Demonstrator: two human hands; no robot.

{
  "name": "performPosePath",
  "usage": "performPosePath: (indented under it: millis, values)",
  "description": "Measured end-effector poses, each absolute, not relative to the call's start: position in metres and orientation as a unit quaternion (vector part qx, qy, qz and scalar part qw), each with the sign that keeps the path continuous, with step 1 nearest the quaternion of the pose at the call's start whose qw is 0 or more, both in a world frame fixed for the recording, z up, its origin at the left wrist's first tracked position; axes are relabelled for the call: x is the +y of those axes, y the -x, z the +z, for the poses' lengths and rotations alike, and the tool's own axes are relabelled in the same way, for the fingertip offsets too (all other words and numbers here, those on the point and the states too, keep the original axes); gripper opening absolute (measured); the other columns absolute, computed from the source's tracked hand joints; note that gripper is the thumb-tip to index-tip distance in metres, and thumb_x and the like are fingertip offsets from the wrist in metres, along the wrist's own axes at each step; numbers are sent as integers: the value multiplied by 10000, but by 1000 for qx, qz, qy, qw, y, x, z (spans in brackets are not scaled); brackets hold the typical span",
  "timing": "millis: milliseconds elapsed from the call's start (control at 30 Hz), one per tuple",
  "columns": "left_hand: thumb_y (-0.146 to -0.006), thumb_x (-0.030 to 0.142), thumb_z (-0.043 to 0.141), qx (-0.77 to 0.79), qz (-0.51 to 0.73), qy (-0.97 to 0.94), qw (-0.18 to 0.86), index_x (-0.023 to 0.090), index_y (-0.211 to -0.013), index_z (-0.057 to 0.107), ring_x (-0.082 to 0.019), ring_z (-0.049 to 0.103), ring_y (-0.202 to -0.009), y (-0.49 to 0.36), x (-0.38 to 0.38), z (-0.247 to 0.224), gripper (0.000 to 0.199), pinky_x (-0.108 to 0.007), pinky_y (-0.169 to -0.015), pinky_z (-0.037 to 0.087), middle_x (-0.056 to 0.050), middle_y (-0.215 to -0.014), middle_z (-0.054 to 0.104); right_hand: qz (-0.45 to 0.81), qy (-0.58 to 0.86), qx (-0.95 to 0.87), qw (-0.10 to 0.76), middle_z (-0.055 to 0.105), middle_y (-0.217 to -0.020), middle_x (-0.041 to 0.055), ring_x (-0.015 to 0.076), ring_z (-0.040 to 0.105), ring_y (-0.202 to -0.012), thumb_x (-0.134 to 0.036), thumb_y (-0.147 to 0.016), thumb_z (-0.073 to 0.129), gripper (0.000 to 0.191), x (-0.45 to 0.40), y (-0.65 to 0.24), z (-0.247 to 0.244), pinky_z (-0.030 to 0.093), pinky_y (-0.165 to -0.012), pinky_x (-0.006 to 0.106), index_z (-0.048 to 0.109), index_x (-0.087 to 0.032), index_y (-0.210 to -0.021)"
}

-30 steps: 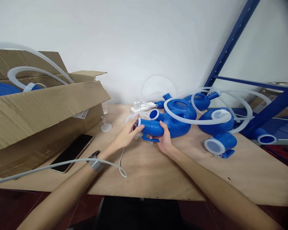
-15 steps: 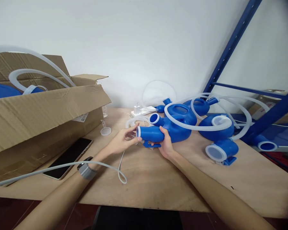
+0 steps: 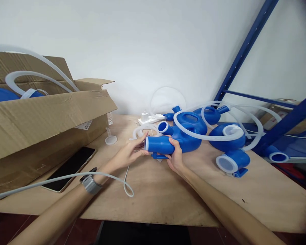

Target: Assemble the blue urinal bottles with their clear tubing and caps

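Observation:
A blue plastic urinal head (image 3: 159,145), a short tube with a white rim (image 3: 146,144) and a blue side clip, lies level above the table. My right hand (image 3: 176,157) is wrapped round its right end, thumb on top. My left hand (image 3: 127,151) is at the open left end, with thumb and fingers on either side of the rim; its fingertips are partly hidden. Close behind stands a blue urinal bottle (image 3: 188,144) with a white-rimmed neck and side handle. A second urinal head (image 3: 238,161), its mouth covered by a translucent cap, rests on the right.
An open cardboard box (image 3: 53,109) with hoses fills the left side. A phone (image 3: 70,170), a loose translucent cap (image 3: 111,140) and a cable (image 3: 91,174) are near my left arm. A power strip (image 3: 153,119) sits at the wall. Hoses (image 3: 206,137) loop over bottles beside a blue rack (image 3: 244,51).
The view has shifted slightly. My left fingers have drawn closer in around the rim, and the urinal head has tilted a little in my right hand.

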State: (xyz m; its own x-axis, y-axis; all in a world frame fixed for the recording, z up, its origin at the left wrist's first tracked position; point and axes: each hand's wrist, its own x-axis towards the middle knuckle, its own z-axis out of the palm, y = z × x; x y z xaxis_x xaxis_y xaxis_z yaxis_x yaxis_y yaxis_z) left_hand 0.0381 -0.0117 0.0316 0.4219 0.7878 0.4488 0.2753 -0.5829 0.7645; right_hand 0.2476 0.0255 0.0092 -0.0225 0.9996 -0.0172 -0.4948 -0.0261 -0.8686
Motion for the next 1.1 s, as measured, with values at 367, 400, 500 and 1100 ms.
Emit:
performPosePath:
  millis: [367, 400, 500, 1100]
  values:
    - [-970, 434, 666, 350, 443, -781, 267, 304, -1680, 115, -332, 403, -1517, -51, -3, 20, 908, -508, -1231, 374, -137, -1719, 272, 625, 312, -384, 604, 622, -583, -10, 138, 542, -419, -586, -726, 683, 401, 40, -257, 22, 345, -335, 218, 618, -201, -814]
    - [-962, 445, 677, 361, 440, -788, 235, 302, -1679, 134, -329, 394, -1523, -51, -4, 21, 910, -519, -1247, 342, -143, -1713, 290, 626, 314, -370, 610, 604, -552, -15, 140, 535, -414, -587, -739, 678, 392, 42, -258, 22, 357, -340, 223, 606, -205, -792]
    - [-950, 492, 681, 413, 400, -810, 118, 290, -1650, 260, -328, 385, -1524, -45, -2, 19, 841, -548, -1255, 306, -155, -1675, 366, 628, 324, -335, 624, 654, -601, -17, 179, 618, -501, -560, -762, 682, 361, 47, -262, 20, 483, -410, 259, 631, -219, -868]
    - [-974, 568, 575, 452, 211, -866, 7, 281, -1506, 546, -304, 566, -1109, 1, 14, 25, 605, -489, -1028, 440, -114, -1178, 669, 643, 343, -299, 616, 788, -1054, 9, 267, 755, -940, -447, -743, 755, 408, 45, -259, 6, 665, -611, 356, 673, -252, -1093]
